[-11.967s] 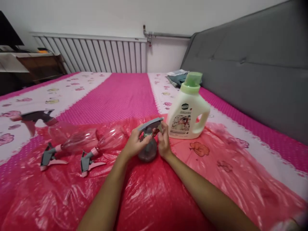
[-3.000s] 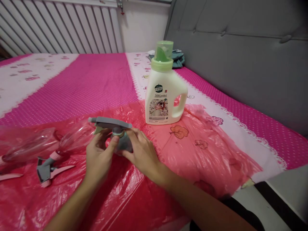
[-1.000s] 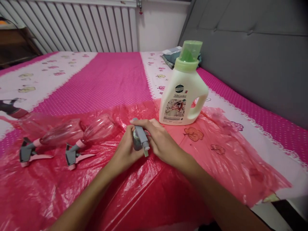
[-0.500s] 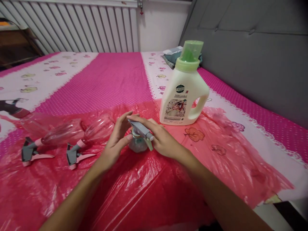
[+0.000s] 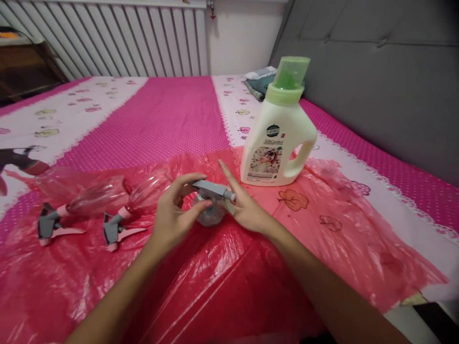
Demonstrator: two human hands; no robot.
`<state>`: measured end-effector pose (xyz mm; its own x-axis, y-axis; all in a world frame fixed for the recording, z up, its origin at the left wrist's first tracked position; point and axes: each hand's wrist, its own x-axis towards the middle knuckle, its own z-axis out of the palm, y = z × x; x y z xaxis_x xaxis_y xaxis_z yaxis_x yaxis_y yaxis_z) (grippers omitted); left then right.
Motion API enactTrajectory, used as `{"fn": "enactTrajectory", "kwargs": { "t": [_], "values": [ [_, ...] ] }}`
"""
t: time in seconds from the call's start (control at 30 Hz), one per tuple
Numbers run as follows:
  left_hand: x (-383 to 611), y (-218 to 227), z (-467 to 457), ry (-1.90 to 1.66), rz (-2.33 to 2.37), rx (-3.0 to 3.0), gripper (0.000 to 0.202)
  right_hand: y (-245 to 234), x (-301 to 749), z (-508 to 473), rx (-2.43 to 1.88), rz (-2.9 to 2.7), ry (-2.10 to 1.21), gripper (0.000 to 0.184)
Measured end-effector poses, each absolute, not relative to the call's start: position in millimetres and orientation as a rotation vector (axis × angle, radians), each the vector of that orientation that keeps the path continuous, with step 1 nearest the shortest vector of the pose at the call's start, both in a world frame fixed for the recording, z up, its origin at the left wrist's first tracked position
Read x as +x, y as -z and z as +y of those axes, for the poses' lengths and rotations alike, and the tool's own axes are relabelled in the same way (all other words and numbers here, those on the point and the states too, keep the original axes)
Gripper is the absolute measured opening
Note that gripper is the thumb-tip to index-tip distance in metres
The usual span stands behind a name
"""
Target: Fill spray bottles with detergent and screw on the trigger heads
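A clear spray bottle (image 5: 211,217) with a grey trigger head (image 5: 213,189) stands upright on the red plastic sheet, its nozzle pointing right. My left hand (image 5: 175,205) curls around the left of the head and neck, thumb at the neck in front. At the nozzle side is my right hand (image 5: 247,205), index finger stretched out and the other fingers partly hidden. It is close to the trigger; I cannot tell whether it touches. Behind it stands a white detergent jug (image 5: 274,143) with a green cap.
Two pink spray bottles with grey heads, one at the far left (image 5: 46,224) and one nearer (image 5: 116,229), lie on the red sheet (image 5: 215,277). Another sprayer (image 5: 21,162) shows at the left edge. Folded cloth (image 5: 260,86) lies by the grey headboard (image 5: 376,86).
My right hand has come off the top of the spray head, its index finger now stretched out. The head has turned slightly, and my left hand wraps further around it.
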<state>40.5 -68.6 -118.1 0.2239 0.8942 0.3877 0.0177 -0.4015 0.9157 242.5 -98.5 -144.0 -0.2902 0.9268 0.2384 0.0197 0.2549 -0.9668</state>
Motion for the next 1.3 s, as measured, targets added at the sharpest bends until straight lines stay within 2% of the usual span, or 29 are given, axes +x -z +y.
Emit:
{"fn": "enactTrajectory", "kwargs": {
  "t": [0.13, 0.27, 0.33, 0.47, 0.53, 0.63, 0.87, 1.0, 1.2, 1.3],
  "values": [
    [50.0, 118.8, -71.7, -1.449, 0.842, 1.565, 0.083, 152.4, 243.1, -95.4, -0.870, -1.532, -1.332, 0.108],
    [54.8, 117.8, -75.0, -1.514, 0.946, 1.563, 0.088, 157.3, 236.4, -91.5, -0.894, -1.422, -1.399, 0.120],
    [55.2, 117.9, -76.7, -1.524, 1.009, 1.571, 0.088, 157.7, 232.5, -90.6, -0.888, -1.414, -1.389, 0.113],
    [54.8, 120.9, -79.2, -1.558, 1.051, 1.572, 0.087, 154.8, 227.9, -94.1, -0.876, -1.473, -1.308, 0.083],
    [54.4, 122.6, -79.7, -1.564, 1.070, 1.573, 0.087, 152.7, 227.5, -97.5, -0.883, -1.491, -1.262, 0.073],
    [54.2, 123.1, -79.8, -1.572, 1.094, 1.575, 0.085, 149.8, 228.3, -101.9, -0.892, -1.548, -1.203, 0.066],
    [56.0, 115.3, -81.3, -1.536, 1.139, 1.574, 0.077, 145.8, 230.0, -106.9, -0.828, -1.800, -0.941, 0.068],
    [48.2, 112.6, -76.2, -1.327, 1.103, 1.657, 0.059, 144.9, 234.6, -107.6, -0.840, -1.823, -0.928, 0.063],
    [15.4, 105.9, -53.7, -0.953, 0.723, 1.896, 0.049, 144.5, 241.9, -103.2, -0.940, -1.766, -0.977, 0.056],
    [7.2, 103.0, -48.6, -0.927, 0.710, 1.998, 0.036, 144.1, 241.7, -103.1, -0.942, -1.750, -0.991, 0.055]
  ]
}}
